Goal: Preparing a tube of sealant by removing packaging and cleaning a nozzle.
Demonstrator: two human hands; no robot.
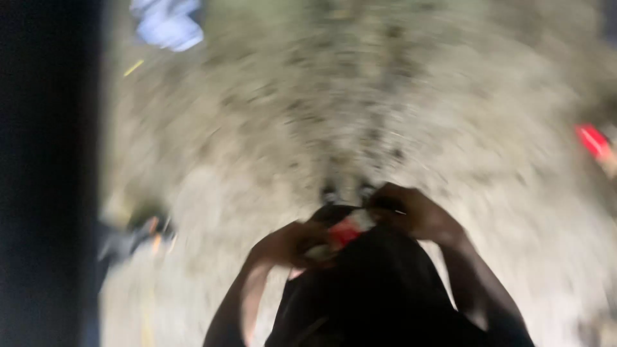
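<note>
Head view, badly blurred by motion, looks straight down the person's dark-clothed front to a pale, speckled floor (360,90). Both hands meet close in front of the body, with a small red-and-white packet (347,230) between them. The left hand (289,244) sits lower and closer to the torso, fingers curled onto the packet's lower left end. The right hand (414,212) sits a little higher and further out, fingers closed at the upper right end. So the packet's long axis runs on a slant from lower left to upper right, bridging the two hands, each touching one end; neither is clearly nearer. How firm either pinch is, the blur hides. Two shoe tips (347,191) show just beyond the hands. Well apart lie a bluish-white thing (168,26) at top left, a red thing (592,141) at far right, and dark clutter (138,234) at left.
</note>
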